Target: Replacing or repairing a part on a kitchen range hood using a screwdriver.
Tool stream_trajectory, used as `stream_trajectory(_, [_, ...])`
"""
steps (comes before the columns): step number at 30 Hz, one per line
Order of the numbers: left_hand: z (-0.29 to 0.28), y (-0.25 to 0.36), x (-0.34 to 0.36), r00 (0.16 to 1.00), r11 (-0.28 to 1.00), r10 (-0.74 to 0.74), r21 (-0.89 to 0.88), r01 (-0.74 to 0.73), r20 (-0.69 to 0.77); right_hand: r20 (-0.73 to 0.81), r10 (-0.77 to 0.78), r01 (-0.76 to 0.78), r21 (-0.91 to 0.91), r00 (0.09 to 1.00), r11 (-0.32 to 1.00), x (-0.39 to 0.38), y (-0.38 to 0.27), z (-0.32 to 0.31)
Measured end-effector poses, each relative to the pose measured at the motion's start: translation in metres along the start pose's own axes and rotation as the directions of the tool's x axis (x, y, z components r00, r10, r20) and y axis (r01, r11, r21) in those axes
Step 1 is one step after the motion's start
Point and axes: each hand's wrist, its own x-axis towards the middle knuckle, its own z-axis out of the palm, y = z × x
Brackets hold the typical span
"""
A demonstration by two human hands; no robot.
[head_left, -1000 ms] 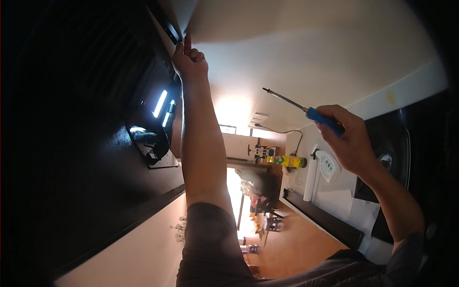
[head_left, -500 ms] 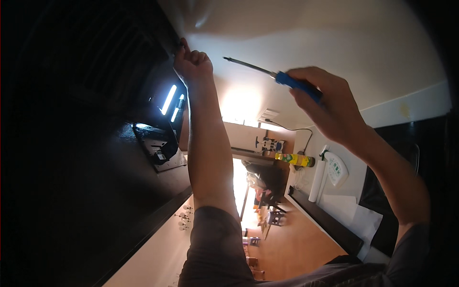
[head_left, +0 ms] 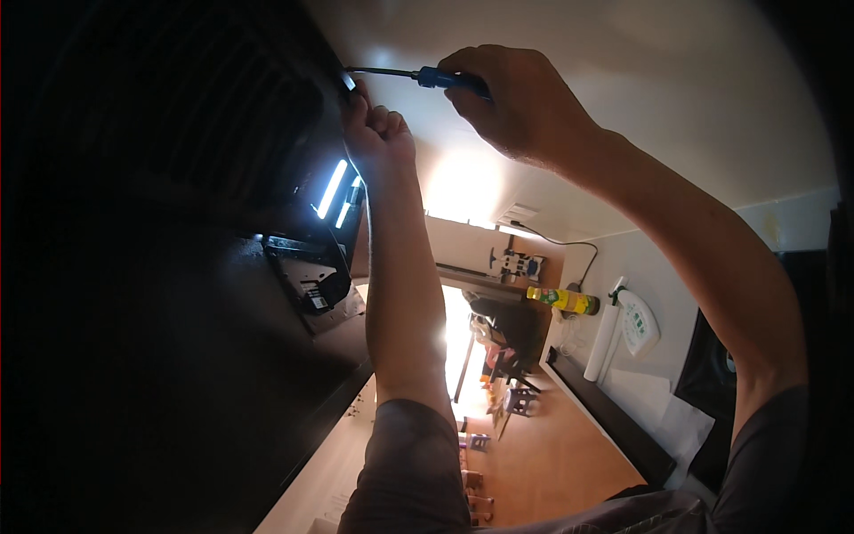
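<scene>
A screwdriver (head_left: 436, 78) with a blue handle and a long thin dark shaft lies nearly level in my right hand (head_left: 525, 107), whose fingers are wrapped round the handle. Its tip meets the edge of a large black appliance (head_left: 178, 303), by a small bright strip on that edge. Just below the tip, my left hand (head_left: 381, 133) is raised against the same edge with its fingers curled in. Whether a small part sits between those fingertips is hidden.
Two lit strips (head_left: 331, 189) glow on the appliance, above a metal bracket (head_left: 318, 289) with a black part. A pale wall (head_left: 640, 80) rises behind my hands. On the counter are a yellow bottle (head_left: 562, 300), a white spray bottle (head_left: 637, 322), white sheets (head_left: 636, 392) and a cable (head_left: 583, 240).
My right hand has moved left and up, bringing the screwdriver's tip from open space to the appliance's edge. My left hand stays at that edge; the whole view has shifted slightly.
</scene>
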Motion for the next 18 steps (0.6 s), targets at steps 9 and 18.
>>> stream_trajectory(9, [-0.001,0.002,-0.004,0.999,0.998,0.031,0.059,-0.029,-0.033,-0.012,0.014,-0.014,0.006,1.000,1.000,0.009,0.007,0.020])
stream_trajectory(18, [-0.012,0.006,-0.001,0.998,0.998,0.022,0.051,-0.025,0.061,0.019,0.012,-0.012,0.028,1.000,1.000,0.013,0.010,0.026])
